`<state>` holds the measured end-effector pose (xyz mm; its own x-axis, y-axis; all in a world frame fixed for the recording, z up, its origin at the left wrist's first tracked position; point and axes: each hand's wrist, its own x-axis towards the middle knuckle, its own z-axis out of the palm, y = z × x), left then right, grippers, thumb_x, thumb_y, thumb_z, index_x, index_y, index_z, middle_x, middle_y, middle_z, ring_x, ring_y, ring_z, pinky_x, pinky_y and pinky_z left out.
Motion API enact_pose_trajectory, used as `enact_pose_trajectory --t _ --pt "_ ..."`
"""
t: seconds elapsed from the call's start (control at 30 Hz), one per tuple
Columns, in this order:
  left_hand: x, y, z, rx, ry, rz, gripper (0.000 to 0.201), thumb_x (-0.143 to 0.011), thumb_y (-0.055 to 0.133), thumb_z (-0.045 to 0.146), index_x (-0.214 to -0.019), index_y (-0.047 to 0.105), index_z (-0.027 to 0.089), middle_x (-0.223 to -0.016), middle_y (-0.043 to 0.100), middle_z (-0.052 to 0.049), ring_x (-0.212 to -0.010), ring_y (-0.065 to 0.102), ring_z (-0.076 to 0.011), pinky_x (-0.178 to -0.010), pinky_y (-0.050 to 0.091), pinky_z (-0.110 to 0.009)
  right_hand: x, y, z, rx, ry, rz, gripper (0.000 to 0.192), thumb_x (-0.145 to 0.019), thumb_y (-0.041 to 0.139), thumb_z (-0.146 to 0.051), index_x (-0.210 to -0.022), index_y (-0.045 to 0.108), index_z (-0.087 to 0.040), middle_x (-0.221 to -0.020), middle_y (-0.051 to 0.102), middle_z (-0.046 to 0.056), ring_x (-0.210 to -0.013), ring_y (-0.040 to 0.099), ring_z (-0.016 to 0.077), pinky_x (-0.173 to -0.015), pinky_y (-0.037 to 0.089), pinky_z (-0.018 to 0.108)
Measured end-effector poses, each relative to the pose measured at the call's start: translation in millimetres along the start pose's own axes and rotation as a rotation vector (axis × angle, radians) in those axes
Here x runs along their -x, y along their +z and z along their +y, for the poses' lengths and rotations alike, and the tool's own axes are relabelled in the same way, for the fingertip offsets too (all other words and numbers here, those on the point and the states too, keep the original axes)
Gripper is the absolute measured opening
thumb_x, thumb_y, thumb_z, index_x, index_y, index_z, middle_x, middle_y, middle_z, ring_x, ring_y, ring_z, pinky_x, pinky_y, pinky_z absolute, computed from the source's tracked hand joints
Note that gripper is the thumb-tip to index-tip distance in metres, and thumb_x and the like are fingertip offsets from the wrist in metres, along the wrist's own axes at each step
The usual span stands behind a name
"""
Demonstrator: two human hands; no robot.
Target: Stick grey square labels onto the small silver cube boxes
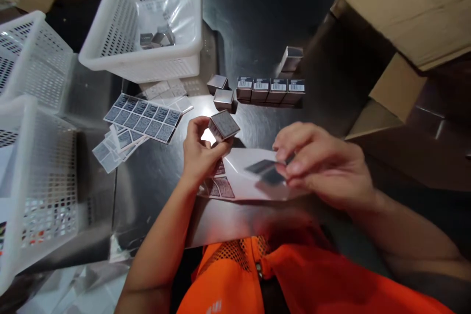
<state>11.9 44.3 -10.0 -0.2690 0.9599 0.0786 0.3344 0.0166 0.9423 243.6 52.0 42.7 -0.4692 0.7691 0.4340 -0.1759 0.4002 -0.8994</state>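
My left hand (200, 149) grips a small box (225, 125), its printed face tilted up, fingers and thumb around its sides. In my right hand (324, 162) a dark label (270, 171) is pinched between thumb and fingers, blurred by motion. Below both hands lies a label sheet (243, 181), mostly bare white backing with a few dark labels at its left end, partly behind my left hand. Just beyond the held box stand two small silvery boxes (223, 99). A row of several boxes with barcode stickers (270, 89) stands to their right, and another box (292, 59) is behind that row.
More label sheets (143, 117) overlap on the metal table (154, 191) at left. A white plastic basket (140, 66) behind them holds a few small boxes and clear plastic. Other white baskets (55, 181) line the left edge. Open cardboard cartons (405, 10) stand at right.
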Motion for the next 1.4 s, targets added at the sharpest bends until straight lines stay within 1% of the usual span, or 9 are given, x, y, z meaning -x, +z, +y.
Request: enact_pose_trajectory --t 0.07,0.1,0.13,0.2,0.27,0.33,0.53,1.2,1.4 --pt "4 3.5 1 0.117 -0.013 -0.128 0.051 -0.064 0.075 0.024 -0.109 0.050 0.023 -0.126 0.067 -0.005 -0.041 0.027 0.0035 -0.035 0.021 -0.017 -5 -7 2 -0.101 0.173 0.208 0.013 -0.081 0.084 -0.026 -0.087 0.074 -0.031 -0.091 0.071 -0.001 -0.090 0.066 0.0187 -0.089 0.055 0.037" --pt "6 5.2 3 0.149 -0.007 -0.193 0.053 -0.062 0.075 0.022 -0.109 0.051 0.024 -0.129 0.067 -0.005 -0.040 0.027 0.0040 -0.035 0.020 -0.017 -7 -9 5 -0.139 0.239 0.262 0.014 -0.080 0.085 -0.028 -0.086 0.072 -0.028 -0.089 0.071 -0.002 -0.086 0.067 0.0170 -0.086 0.056 0.035" --pt "9 6.9 5 0.162 0.000 -0.256 0.054 -0.061 0.076 0.021 -0.110 0.053 0.025 -0.131 0.067 -0.004 -0.040 0.029 0.0040 -0.034 0.021 -0.017 -9 -12 8 -0.166 0.310 0.271 0.016 -0.080 0.084 -0.030 -0.088 0.071 -0.027 -0.087 0.070 -0.002 -0.081 0.066 0.0150 -0.080 0.056 0.032" --pt "14 9.5 9 0.152 0.014 -0.326 0.053 -0.061 0.077 0.020 -0.111 0.058 0.026 -0.128 0.069 -0.004 -0.039 0.032 0.0033 -0.034 0.022 -0.016 -11 -15 13 -0.197 0.453 0.206 0.030 -0.079 0.085 -0.031 -0.102 0.066 -0.027 -0.082 0.070 -0.004 -0.070 0.063 0.0116 -0.066 0.052 0.026" --pt "18 11.4 12 0.118 0.020 -0.335 0.053 -0.060 0.079 0.020 -0.111 0.063 0.025 -0.118 0.072 -0.003 -0.039 0.034 0.0025 -0.034 0.023 -0.015 -11 -15 14 -0.206 0.556 0.143 0.050 -0.076 0.087 -0.031 -0.116 0.057 -0.027 -0.077 0.069 -0.006 -0.064 0.061 0.0109 -0.059 0.047 0.023" --pt "20 12.6 14 0.096 0.024 -0.311 0.054 -0.059 0.081 0.021 -0.111 0.067 0.025 -0.108 0.074 -0.002 -0.039 0.033 0.0021 -0.035 0.022 -0.015 -11 -14 13 -0.205 0.611 0.142 0.062 -0.072 0.088 -0.032 -0.120 0.049 -0.026 -0.078 0.070 -0.005 -0.064 0.063 0.0121 -0.058 0.047 0.024" --pt "19 13.7 14 0.087 0.090 -0.251 0.053 -0.059 0.083 0.016 -0.110 0.071 0.027 -0.098 0.076 0.002 -0.041 0.032 0.0019 -0.037 0.024 -0.013 -9 -8 10 -0.144 0.637 0.200 0.068 -0.069 0.090 -0.041 -0.118 0.045 -0.027 -0.081 0.070 -0.003 -0.066 0.065 0.0144 -0.056 0.049 0.025" --pt "22 12.7 18 0.042 0.128 -0.233 0.050 -0.061 0.083 0.019 -0.109 0.073 0.026 -0.093 0.075 0.002 -0.040 0.034 0.0010 -0.036 0.026 -0.014 -10 -7 10 -0.133 0.632 0.183 0.061 -0.071 0.089 -0.038 -0.110 0.043 -0.027 -0.080 0.071 -0.004 -0.064 0.066 0.0143 -0.056 0.051 0.026" --pt "24 14.3 16 -0.014 0.172 -0.213 0.048 -0.063 0.084 0.020 -0.110 0.073 0.026 -0.098 0.075 0.001 -0.044 0.039 0.0001 -0.039 0.031 -0.014 -7 -1 11 -0.047 0.558 0.294 0.063 -0.066 0.092 -0.033 -0.108 0.045 -0.028 -0.064 0.059 -0.008 -0.071 0.069 0.0188 -0.066 0.058 0.031"
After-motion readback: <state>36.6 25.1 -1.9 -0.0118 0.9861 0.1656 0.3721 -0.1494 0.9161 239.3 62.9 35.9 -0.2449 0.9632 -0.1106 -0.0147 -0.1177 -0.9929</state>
